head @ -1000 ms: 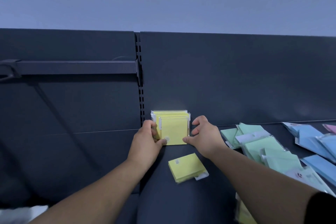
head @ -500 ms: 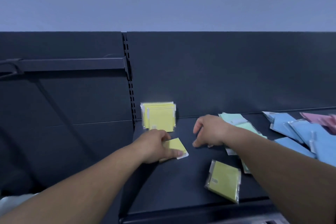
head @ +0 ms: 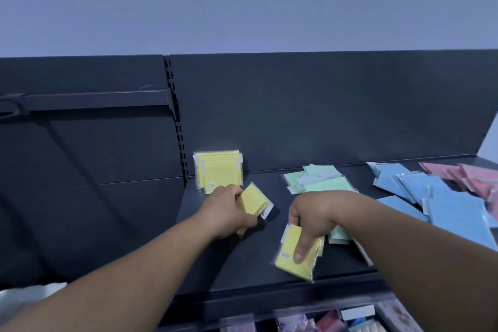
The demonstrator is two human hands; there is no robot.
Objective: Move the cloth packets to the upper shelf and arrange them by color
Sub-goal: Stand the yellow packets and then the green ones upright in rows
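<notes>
The left hand (head: 229,210) curls its fingers round a tilted yellow packet (head: 253,201), lifting one corner off the upper shelf (head: 242,264). The right hand (head: 312,213) pinches the near yellow packet (head: 292,261), thumb at its far edge and one finger flat on top; this packet lies by the shelf's front edge. At eleven o'clock from the left hand, the yellow stack (head: 218,171) stands upright against the back panel (head: 323,110). Green packets (head: 320,180) lie at twelve o'clock from the right hand, blue packets (head: 431,197) at three, pink packets (head: 458,172) at two.
</notes>
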